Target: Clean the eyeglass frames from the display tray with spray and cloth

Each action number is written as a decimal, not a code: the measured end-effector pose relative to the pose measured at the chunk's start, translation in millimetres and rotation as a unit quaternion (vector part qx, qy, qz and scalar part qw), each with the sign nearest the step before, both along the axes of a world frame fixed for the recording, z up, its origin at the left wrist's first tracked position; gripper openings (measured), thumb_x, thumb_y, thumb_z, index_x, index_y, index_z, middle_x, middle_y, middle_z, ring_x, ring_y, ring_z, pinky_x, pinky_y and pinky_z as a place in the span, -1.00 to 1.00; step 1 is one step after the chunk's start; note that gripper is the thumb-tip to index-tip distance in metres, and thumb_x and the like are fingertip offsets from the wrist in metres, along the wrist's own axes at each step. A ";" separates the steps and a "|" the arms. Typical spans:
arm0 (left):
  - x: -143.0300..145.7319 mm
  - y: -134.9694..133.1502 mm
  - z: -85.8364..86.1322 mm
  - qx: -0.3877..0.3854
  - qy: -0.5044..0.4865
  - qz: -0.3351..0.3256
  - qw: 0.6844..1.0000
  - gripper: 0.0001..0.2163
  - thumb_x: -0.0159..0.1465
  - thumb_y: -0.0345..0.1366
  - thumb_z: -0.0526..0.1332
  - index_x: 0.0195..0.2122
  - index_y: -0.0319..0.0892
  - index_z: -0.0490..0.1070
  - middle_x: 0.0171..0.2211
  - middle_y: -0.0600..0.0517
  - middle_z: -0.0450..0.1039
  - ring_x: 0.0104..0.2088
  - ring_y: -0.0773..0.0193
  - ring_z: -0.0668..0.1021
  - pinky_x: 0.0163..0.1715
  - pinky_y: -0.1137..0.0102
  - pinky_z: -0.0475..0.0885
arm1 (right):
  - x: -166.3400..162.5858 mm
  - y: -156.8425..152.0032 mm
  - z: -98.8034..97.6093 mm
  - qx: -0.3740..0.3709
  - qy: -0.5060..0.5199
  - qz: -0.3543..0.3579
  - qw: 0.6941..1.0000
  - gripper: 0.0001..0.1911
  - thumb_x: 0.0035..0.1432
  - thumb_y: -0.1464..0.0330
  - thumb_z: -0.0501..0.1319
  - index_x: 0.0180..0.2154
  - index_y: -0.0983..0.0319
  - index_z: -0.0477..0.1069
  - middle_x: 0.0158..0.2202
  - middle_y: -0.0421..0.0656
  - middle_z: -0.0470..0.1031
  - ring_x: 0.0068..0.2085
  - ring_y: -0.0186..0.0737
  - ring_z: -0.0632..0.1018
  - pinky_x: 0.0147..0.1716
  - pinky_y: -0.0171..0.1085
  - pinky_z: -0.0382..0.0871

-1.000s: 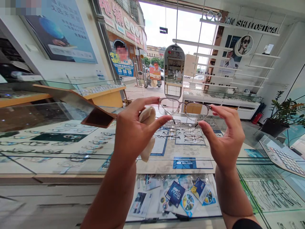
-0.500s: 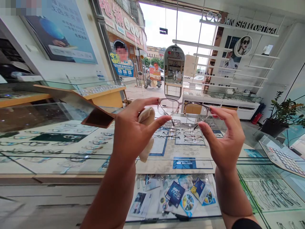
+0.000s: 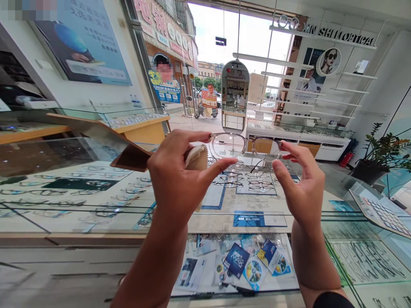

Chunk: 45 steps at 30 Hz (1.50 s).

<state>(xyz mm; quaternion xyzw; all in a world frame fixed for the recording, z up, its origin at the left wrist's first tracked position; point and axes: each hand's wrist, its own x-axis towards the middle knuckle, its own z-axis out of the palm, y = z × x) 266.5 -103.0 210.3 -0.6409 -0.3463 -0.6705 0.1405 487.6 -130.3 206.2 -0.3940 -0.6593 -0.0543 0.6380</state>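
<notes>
A pair of eyeglasses [image 3: 248, 144] with thin, partly clear frames is held up before me, above the glass counter. My left hand [image 3: 180, 171] grips its left end between index finger and thumb. A beige cleaning cloth [image 3: 196, 159] is tucked in the same hand, partly hidden by the fingers. At the other end, my right hand [image 3: 300, 182] pinches the right side of the frame near the hinge. One dark temple tip shows below the lenses, pointing toward me.
Under the glass countertop lie several rows of eyeglass frames [image 3: 260, 185]. Leaflets and cards [image 3: 237, 260] fill a lower shelf nearest me. A brown angled panel [image 3: 131, 159] stands to the left, an oval mirror [image 3: 235, 96] ahead, and a potted plant [image 3: 379, 156] at right.
The eyeglasses have turned slightly, the left lens now appearing larger and the right one narrower. My left hand has shifted a little left, and the cloth's lower part is now mostly hidden.
</notes>
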 end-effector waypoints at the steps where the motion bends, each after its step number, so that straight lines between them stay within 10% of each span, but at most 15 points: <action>1: 0.3 -0.2 0.0 -0.003 -0.003 0.001 1.000 -0.64 0.23 0.15 0.39 -0.14 0.02 0.54 -0.22 0.03 0.58 -0.13 0.07 0.62 -0.14 0.16 0.51 | 0.5 1.1 -0.1 -0.006 0.001 0.005 1.000 -0.68 0.28 0.21 0.32 0.05 0.06 0.55 0.00 -0.11 0.62 -0.10 -0.09 0.61 0.00 0.04 0.54; 38: 1.8 3.0 0.3 0.038 -0.003 -0.015 0.999 -0.59 0.15 0.08 0.49 -0.09 0.00 0.54 -0.18 0.01 0.56 -0.11 0.09 0.59 -0.15 0.20 0.53 | 4.4 10.7 -2.8 -0.086 0.028 0.058 0.994 -0.60 0.18 0.15 0.42 0.01 0.11 0.50 0.00 -0.12 0.62 -0.07 -0.11 0.62 0.01 0.01 0.48; 45: -1.8 18.4 -2.5 -0.054 -0.024 -0.070 0.996 -0.60 0.12 0.01 0.53 -0.10 -0.01 0.55 -0.18 0.03 0.59 -0.14 0.13 0.61 -0.20 0.26 0.55 | 0.6 9.7 -4.8 -0.027 0.042 0.041 0.998 -0.61 0.17 0.15 0.43 -0.01 0.09 0.47 -0.05 -0.16 0.56 -0.12 -0.15 0.59 -0.03 -0.04 0.49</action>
